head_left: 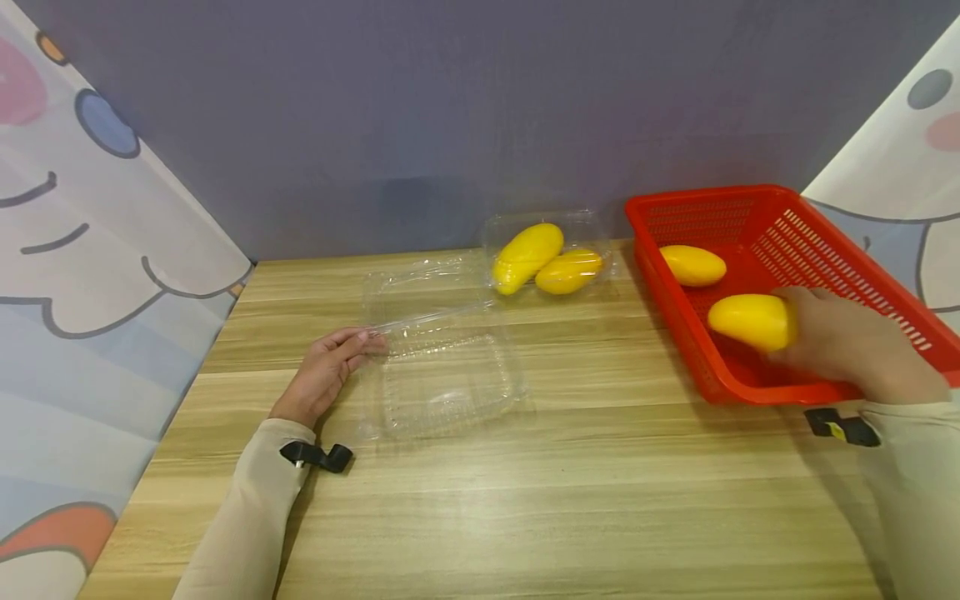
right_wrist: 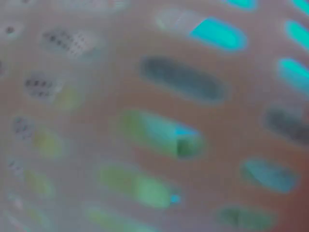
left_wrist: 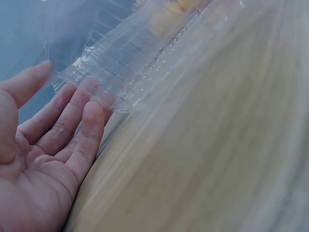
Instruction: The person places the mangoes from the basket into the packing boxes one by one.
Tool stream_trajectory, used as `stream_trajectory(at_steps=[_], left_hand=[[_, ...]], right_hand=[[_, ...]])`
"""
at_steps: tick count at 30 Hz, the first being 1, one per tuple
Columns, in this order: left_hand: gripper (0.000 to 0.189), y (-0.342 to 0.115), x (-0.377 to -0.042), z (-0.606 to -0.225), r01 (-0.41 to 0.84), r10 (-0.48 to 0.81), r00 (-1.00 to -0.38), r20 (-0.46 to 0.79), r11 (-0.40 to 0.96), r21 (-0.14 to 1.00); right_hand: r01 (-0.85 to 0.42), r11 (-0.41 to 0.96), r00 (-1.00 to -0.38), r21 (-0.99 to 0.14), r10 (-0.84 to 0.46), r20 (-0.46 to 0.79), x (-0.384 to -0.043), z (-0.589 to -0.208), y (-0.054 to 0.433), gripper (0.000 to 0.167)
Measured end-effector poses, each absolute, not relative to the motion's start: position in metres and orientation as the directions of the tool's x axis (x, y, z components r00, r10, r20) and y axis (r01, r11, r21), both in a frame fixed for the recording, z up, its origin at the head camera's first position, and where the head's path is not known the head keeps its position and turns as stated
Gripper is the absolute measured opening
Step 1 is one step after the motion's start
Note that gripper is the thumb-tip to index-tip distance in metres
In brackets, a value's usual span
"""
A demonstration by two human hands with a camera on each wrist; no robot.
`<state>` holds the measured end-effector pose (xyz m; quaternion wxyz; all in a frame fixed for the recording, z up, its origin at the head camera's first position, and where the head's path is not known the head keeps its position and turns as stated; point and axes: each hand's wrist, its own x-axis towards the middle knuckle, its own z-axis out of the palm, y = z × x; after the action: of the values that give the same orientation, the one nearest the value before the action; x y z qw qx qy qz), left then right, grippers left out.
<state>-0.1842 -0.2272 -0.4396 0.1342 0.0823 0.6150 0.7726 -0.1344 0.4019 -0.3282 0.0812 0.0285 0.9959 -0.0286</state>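
Observation:
My left hand point(head_left: 330, 371) holds the left edge of an open clear plastic clamshell box point(head_left: 450, 383) on the table. The left wrist view shows the thumb on one side of the clear plastic box point(left_wrist: 106, 67) and the fingers point(left_wrist: 67, 116) on the other. Over the red basket point(head_left: 686, 346), my right hand point(head_left: 840, 337) grips a yellow mango point(head_left: 750, 321) by its right end. Another mango point(head_left: 693, 266) lies in the basket behind it. Only blurred basket slots point(right_wrist: 183, 79) fill the right wrist view; hand and mango are hidden there.
At the back of the table point(head_left: 525, 517), next to the basket, a second clear box point(head_left: 588, 218) contains two mangoes point(head_left: 528, 254). The open box's lid point(head_left: 420, 287) reaches back to its left. A grey wall point(head_left: 412, 125) stands behind, with printed panels point(head_left: 97, 250) at the sides.

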Motion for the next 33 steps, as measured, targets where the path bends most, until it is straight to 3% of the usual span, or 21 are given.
stream_trajectory(at_steps=[4,12,33], left_hand=[[0.02,-0.227,-0.183,-0.439,-0.092,0.305,-0.952,-0.014,-0.244,0.965],[0.025,-0.224,-0.179,-0.441,-0.045,0.32,-0.946,0.053,-0.292,0.955],[0.027,-0.223,-0.171,-0.441,-0.013,0.297,-0.953,0.063,-0.246,0.969]], right_hand=[[0.115,0.989,-0.992,-0.096,0.109,-0.063,-0.128,-0.322,0.393,0.101],[0.102,0.985,-0.993,-0.138,0.11,0.05,-0.117,-0.303,0.371,0.097],[-0.142,0.971,-0.973,-0.193,-0.101,0.209,-0.106,-0.288,0.308,0.094]])
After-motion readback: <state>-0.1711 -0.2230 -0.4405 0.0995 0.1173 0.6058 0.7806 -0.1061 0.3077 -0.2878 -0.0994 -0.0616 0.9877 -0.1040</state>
